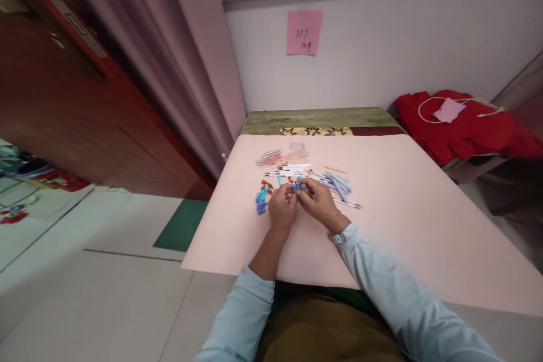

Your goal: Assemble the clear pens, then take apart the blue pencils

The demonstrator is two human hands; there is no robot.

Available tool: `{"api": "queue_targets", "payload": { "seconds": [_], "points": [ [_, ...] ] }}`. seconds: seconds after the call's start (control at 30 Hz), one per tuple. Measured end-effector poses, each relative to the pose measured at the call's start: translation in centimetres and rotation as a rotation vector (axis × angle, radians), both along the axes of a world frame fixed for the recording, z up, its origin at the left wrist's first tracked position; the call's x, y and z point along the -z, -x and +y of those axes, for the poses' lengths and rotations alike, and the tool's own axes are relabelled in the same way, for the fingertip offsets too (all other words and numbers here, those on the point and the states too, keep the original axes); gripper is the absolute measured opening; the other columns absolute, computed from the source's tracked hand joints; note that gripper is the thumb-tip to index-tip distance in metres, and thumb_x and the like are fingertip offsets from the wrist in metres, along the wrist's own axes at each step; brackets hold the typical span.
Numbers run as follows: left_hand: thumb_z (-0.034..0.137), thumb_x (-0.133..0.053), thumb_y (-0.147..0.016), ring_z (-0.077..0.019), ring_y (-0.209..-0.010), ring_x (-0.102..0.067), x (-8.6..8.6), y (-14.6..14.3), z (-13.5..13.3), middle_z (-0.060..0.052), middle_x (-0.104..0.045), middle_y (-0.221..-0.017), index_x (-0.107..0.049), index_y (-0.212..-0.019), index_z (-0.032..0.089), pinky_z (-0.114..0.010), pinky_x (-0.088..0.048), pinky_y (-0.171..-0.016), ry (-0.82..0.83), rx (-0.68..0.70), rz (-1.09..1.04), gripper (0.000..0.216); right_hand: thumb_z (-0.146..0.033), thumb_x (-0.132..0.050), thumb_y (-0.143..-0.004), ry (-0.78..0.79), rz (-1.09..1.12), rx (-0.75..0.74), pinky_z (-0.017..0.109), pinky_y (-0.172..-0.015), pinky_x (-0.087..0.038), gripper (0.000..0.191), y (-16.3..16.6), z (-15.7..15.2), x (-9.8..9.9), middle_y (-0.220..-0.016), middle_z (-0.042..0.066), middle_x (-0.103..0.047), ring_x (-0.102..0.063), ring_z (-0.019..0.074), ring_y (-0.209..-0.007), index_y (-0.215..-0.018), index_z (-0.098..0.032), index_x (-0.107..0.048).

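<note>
Above the middle of the table my left hand [282,207] and my right hand [320,202] meet, fingers closed on a few small blue caps [297,186]. Their round, hollow ends point up between the fingertips. Just left of my left hand lies a small pile of blue [260,205], turquoise and brown caps [267,185]. Beyond the hands are white pen refills [292,168] with dark tips. Light blue pen barrels [339,184] lie beside my right hand, partly over more refills. The fingers hide part of what they hold.
Pale pink paper [403,215] covers the table. Clear thin tubes [271,158] lie at the back. A pink note [304,33] is on the wall. Red cloth [449,130] with a white cable lies at right; a wooden door [85,102] and curtain [186,39] stand left.
</note>
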State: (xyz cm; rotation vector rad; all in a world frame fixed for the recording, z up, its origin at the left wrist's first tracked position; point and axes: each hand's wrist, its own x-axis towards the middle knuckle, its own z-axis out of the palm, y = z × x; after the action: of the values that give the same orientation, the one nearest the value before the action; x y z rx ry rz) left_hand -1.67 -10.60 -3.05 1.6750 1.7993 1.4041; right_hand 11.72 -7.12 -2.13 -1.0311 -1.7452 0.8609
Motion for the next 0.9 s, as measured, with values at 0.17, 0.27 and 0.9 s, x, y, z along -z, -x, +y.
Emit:
{"api": "queue_targets", "payload": {
  "seconds": [0.17, 0.27, 0.9],
  "points": [
    [0.021, -0.064, -0.083, -0.0150, -0.076, -0.061, -0.4, 0.1, -0.2, -0.001, -0.069, -0.085, -0.066, -0.097, 0.022, -0.027, -0.050, -0.073, -0.031, -0.012, 0.021, 0.015, -0.035, -0.060, -0.088, 0.050, 0.056, 0.020, 0.025, -0.060, -0.049, 0.023, 0.0, 0.2, 0.4, -0.076, 0.002, -0.070, -0.061, 0.0142, -0.060, -0.102, -0.020, -0.069],
    [0.025, -0.063, -0.086, -0.0158, -0.078, -0.062, -0.9, 0.0, -0.4, -0.003, -0.069, -0.085, -0.067, -0.100, 0.021, -0.027, -0.049, -0.070, -0.114, -0.018, 0.040, 0.015, -0.037, -0.062, -0.088, 0.012, 0.023, 0.026, 0.025, -0.059, -0.048, 0.024, -0.3, 0.1, -0.6, -0.081, 0.003, -0.072, -0.058, 0.0135, -0.059, -0.102, -0.020, -0.072],
    [0.032, -0.059, -0.089, -0.0128, -0.070, -0.061, -1.5, 0.6, -1.0, -0.003, -0.068, -0.085, -0.063, -0.099, 0.019, -0.025, -0.051, -0.069, -0.113, 0.005, -0.115, 0.017, -0.039, -0.055, -0.094, -0.033, -0.055, -0.046, 0.025, -0.070, -0.051, 0.034, -0.7, -0.2, -1.4, -0.086, 0.003, -0.073, -0.067, 0.0156, -0.071, -0.119, -0.019, -0.066]
  ]
}}
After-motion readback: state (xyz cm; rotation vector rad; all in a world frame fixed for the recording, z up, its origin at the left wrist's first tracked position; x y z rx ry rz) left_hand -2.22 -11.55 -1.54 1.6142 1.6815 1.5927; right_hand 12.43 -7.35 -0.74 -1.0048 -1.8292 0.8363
